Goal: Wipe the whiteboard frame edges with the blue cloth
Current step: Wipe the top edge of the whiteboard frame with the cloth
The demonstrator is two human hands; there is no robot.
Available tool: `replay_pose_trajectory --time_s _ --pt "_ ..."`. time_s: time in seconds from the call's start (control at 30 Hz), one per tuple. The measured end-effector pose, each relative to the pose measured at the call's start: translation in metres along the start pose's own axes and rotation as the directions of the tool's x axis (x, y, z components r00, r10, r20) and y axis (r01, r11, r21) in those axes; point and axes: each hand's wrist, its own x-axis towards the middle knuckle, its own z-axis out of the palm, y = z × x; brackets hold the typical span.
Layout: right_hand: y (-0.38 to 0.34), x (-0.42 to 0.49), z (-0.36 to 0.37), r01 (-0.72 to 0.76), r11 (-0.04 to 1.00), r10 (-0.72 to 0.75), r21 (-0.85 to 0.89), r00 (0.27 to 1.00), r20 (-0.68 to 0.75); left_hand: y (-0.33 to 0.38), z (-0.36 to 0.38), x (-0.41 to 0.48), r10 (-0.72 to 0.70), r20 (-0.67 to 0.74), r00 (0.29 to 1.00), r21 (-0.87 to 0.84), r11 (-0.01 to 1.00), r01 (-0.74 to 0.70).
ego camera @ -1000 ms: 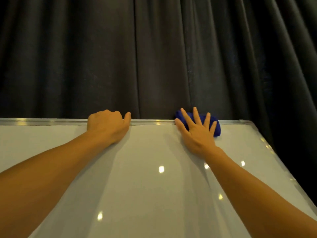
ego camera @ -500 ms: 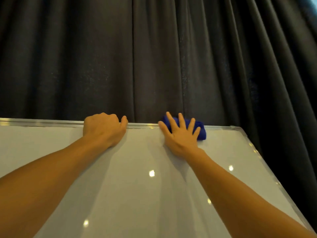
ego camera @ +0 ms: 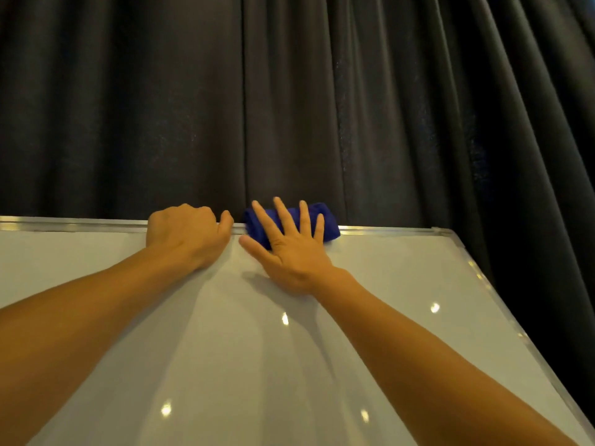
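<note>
A white whiteboard with a silver metal frame fills the lower view. A folded blue cloth lies over the top frame edge near the middle. My right hand presses flat on the cloth with fingers spread, covering most of it. My left hand is curled over the top frame edge just left of the cloth, thumb nearly touching it. Both bare forearms reach up from the bottom of the view.
Dark grey curtains hang directly behind the board. The frame's top right corner lies to the right, and the right frame edge slants down toward the bottom right. Bright light spots reflect on the board.
My right hand has slid the blue cloth leftward along the top frame edge, from near the right corner to right beside my left hand. The left hand has held its grip.
</note>
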Motion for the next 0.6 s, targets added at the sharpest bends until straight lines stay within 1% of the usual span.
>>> replay_pose_trajectory --time_s 0.03,0.1,0.2,0.27,0.3,0.4,0.47,0.5,0.53,0.57,0.6 --pt "0.003 -0.001 -0.003 0.026 1.0 -0.026 -0.007 1.0 -0.016 -0.002 0.0 -0.001 0.004 0.009 1.0 -0.001 1.0 -0.004" --pt "0.027 -0.006 -0.014 0.007 0.999 -0.009 -0.051 0.999 -0.042 -0.006 0.001 -0.002 0.039 0.007 0.999 -0.015 0.999 -0.039" --pt "0.066 -0.014 -0.027 -0.145 0.986 0.145 -0.085 0.989 -0.006 -0.006 0.003 -0.004 0.064 0.011 0.998 -0.025 0.998 -0.064" --pt "0.063 -0.013 -0.027 -0.213 0.973 0.215 -0.085 0.976 0.02 0.002 0.004 -0.003 0.067 0.037 0.997 -0.028 0.997 -0.066" --pt "0.051 -0.009 -0.021 -0.198 0.977 0.201 -0.072 0.979 0.036 0.009 0.004 -0.001 0.076 0.05 0.996 -0.021 0.997 -0.075" --pt "0.006 -0.004 0.006 -0.038 0.999 0.039 -0.039 0.999 0.03 0.028 0.006 0.003 0.113 0.043 0.993 0.01 0.994 -0.113" --pt "0.012 -0.007 0.008 0.004 0.999 -0.005 -0.05 1.0 -0.02 0.031 0.01 0.005 0.12 0.023 0.992 0.004 0.993 -0.121" --pt "0.032 -0.01 0.002 -0.017 0.997 0.014 -0.077 0.999 -0.049 0.029 0.012 0.006 0.133 0.008 0.991 0.008 0.991 -0.133" --pt "0.059 -0.016 -0.007 -0.077 0.992 0.07 -0.101 0.995 -0.066 0.025 0.015 0.006 0.151 -0.003 0.989 0.013 0.988 -0.151" --pt "0.09 -0.023 -0.016 -0.169 0.979 0.162 -0.116 0.984 -0.068 0.022 0.018 0.006 0.163 -0.013 0.987 0.02 0.986 -0.163" --pt "0.118 -0.031 -0.025 -0.288 0.95 0.282 -0.122 0.957 -0.062 0.021 0.021 0.007 0.165 -0.016 0.986 0.032 0.986 -0.165"
